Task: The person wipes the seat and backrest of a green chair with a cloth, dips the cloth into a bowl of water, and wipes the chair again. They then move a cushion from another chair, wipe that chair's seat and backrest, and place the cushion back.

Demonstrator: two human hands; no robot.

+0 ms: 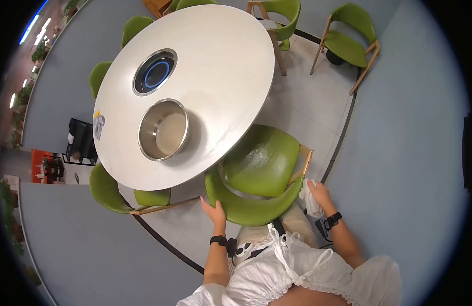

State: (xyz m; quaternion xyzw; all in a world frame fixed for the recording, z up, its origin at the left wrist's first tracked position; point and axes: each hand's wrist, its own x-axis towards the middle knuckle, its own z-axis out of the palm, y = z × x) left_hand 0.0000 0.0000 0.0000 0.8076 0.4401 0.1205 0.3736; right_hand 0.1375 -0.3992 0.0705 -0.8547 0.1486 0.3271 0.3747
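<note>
A green chair with wooden arms stands right in front of me, its seat facing the round table. At the left end of its curved backrest, my left hand is closed on the edge, thumb and fingers pointing up. My right hand grips a crumpled white cloth at the backrest's right end, fingertips right by the wooden arm. The cloth hangs down beside the backrest. Both wrists wear black bands.
The round white table holds a steel pot and a built-in round cooktop with a blue ring. Another green chair is close on the left. One more chair stands by the grey wall on the right.
</note>
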